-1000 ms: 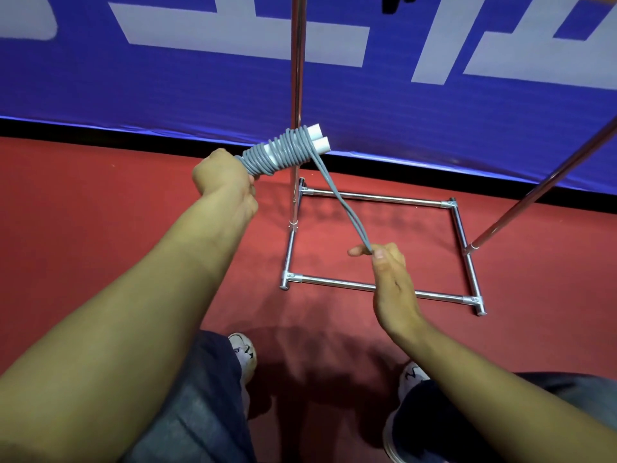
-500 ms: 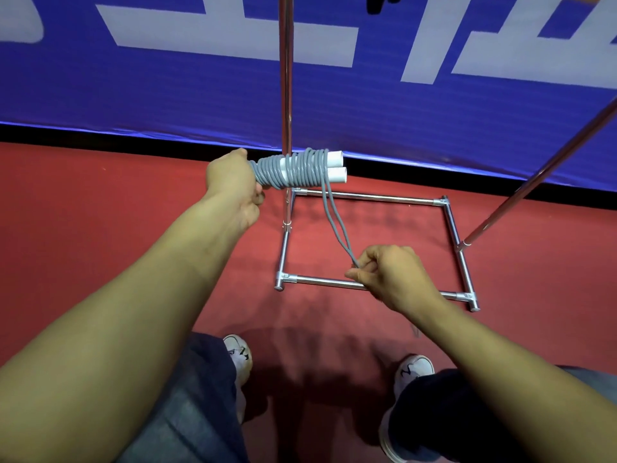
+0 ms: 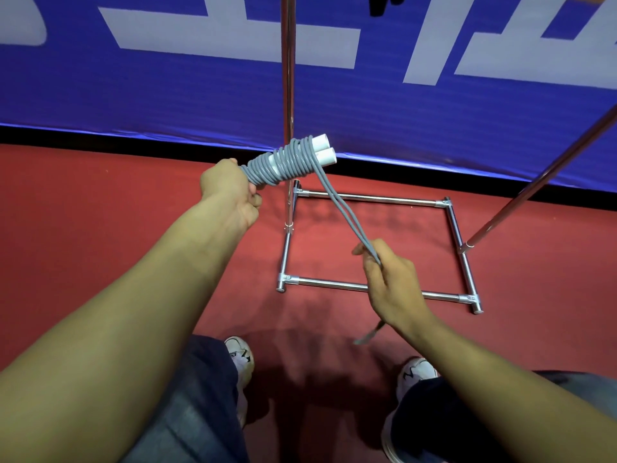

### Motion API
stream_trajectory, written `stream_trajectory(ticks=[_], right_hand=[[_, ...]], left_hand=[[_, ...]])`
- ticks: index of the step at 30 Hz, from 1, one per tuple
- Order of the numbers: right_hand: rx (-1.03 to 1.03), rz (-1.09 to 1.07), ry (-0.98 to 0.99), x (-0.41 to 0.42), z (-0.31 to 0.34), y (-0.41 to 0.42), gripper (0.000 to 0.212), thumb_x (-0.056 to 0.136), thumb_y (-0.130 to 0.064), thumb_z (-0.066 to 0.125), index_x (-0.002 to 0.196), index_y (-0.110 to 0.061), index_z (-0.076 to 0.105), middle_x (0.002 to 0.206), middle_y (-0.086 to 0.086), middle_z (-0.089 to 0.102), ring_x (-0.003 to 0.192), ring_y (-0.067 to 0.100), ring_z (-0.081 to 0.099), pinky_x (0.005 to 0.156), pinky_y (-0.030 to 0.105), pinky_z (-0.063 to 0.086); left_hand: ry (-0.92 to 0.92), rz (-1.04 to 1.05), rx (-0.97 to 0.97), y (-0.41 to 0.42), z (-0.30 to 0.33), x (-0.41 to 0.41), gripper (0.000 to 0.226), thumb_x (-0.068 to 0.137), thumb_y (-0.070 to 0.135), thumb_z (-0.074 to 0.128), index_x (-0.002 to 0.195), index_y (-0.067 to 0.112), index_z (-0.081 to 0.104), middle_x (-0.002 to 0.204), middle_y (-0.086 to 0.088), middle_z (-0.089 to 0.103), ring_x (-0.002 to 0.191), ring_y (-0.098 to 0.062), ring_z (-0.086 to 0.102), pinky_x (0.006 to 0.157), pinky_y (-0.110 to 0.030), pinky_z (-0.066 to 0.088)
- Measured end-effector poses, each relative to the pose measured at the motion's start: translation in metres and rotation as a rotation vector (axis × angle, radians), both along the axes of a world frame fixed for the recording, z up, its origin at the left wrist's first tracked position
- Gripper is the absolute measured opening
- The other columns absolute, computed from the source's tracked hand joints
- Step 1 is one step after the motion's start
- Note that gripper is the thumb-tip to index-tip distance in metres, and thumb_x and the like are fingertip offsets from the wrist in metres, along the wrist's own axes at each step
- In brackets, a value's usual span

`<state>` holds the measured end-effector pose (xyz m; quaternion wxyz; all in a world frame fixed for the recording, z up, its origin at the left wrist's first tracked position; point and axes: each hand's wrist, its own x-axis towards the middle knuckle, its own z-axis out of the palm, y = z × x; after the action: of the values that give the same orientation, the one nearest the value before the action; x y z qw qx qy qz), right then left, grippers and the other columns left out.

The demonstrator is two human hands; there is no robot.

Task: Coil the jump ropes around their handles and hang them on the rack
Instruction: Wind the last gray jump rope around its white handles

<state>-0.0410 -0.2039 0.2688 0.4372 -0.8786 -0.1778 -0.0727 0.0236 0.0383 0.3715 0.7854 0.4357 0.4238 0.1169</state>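
My left hand grips the near end of two white jump rope handles held side by side, pointing up and to the right. Grey rope is wound in many turns around them. Two strands of the rope run down to my right hand, which pinches them in a fist; a short tail hangs below that hand. The chrome rack has an upright pole just behind the handles and a rectangular base on the floor.
A slanted chrome bar of the rack rises at the right. A blue banner with white lettering backs the red floor. My two white shoes stand at the bottom of the view.
My right hand swung from the near side of the coil out to the right and turned over, still holding the strands. The handles tilted upward again and another turn lies on the coil.
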Motion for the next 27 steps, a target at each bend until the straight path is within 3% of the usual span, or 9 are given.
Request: stream_trajectory(ticks=[3,5,7,13,15,18,24,27], right_hand=[[-0.008,0.031,-0.024,-0.008,0.003,0.001,0.032,0.096,-0.041,0.033,0.091,-0.02,0.057,0.064,-0.011,0.047,0.059,0.01,0.045,0.059,0.035,0.039],[0.016,0.023,-0.012,-0.006,0.0,0.002,0.038,0.099,-0.041,0.028,0.09,-0.019,0.058,0.073,-0.016,0.05,0.069,0.006,0.048,0.065,0.03,0.036],[-0.042,0.003,-0.04,0.0,-0.005,0.002,0.038,0.101,-0.037,0.029,0.089,-0.017,0.059,0.08,-0.012,0.051,0.078,0.017,0.048,0.071,0.03,0.033],[-0.246,-0.18,-0.197,0.019,-0.005,-0.008,0.019,0.095,-0.023,0.056,0.101,-0.02,0.074,0.083,-0.002,0.06,0.073,0.018,0.042,0.07,0.021,0.029],[-0.155,-0.198,-0.219,0.023,0.003,-0.014,0.018,0.091,-0.011,0.063,0.102,-0.016,0.075,0.087,-0.001,0.066,0.077,0.017,0.056,0.073,0.019,0.04],[0.02,-0.245,-0.256,0.027,0.013,-0.022,0.032,0.084,0.008,0.061,0.1,-0.014,0.077,0.091,-0.004,0.068,0.084,0.006,0.062,0.081,0.013,0.047],[0.192,-0.331,-0.352,0.031,0.023,-0.028,0.039,0.081,0.014,0.059,0.1,-0.015,0.076,0.094,-0.003,0.068,0.088,0.012,0.066,0.079,0.037,0.058],[0.158,-0.303,-0.413,0.026,0.027,-0.026,0.037,0.08,0.018,0.059,0.098,-0.01,0.076,0.093,0.003,0.069,0.086,0.016,0.066,0.083,0.026,0.053]], left_hand=[[0.008,0.01,-0.016,0.003,-0.001,0.0,0.028,0.092,0.005,0.031,0.084,0.022,0.051,0.061,0.001,0.043,0.03,-0.006,0.03,0.036,-0.01,0.019],[0.01,0.012,-0.009,0.006,-0.002,0.0,0.027,0.092,0.005,0.031,0.089,0.023,0.052,0.061,0.001,0.043,0.03,-0.006,0.03,0.035,-0.011,0.02],[0.001,-0.017,-0.007,0.007,-0.003,-0.001,0.028,0.092,0.005,0.031,0.09,0.023,0.052,0.061,0.001,0.043,0.03,-0.006,0.03,0.035,-0.011,0.019],[0.036,-0.483,0.103,-0.008,0.003,-0.014,0.029,0.099,0.01,0.04,0.072,0.019,0.047,0.039,0.006,0.039,0.026,-0.003,0.028,0.029,-0.009,0.016],[0.094,-0.656,0.202,-0.016,0.002,-0.02,0.026,0.1,0.011,0.044,0.076,0.015,0.053,0.039,0.003,0.039,0.026,-0.003,0.026,0.03,-0.007,0.016],[0.191,-0.847,0.396,-0.024,-0.004,-0.025,0.02,0.1,0.014,0.045,0.084,0.012,0.058,0.037,0.0,0.04,0.025,-0.005,0.027,0.033,-0.008,0.018],[0.224,-1.031,0.718,-0.032,-0.019,-0.025,0.024,0.096,0.008,0.037,0.083,0.016,0.055,0.035,-0.004,0.047,0.024,-0.009,0.03,0.035,-0.009,0.02],[0.242,-1.029,0.8,-0.031,-0.025,-0.022,0.027,0.093,0.004,0.035,0.078,0.015,0.053,0.038,-0.006,0.048,0.025,-0.011,0.034,0.037,-0.011,0.022]])
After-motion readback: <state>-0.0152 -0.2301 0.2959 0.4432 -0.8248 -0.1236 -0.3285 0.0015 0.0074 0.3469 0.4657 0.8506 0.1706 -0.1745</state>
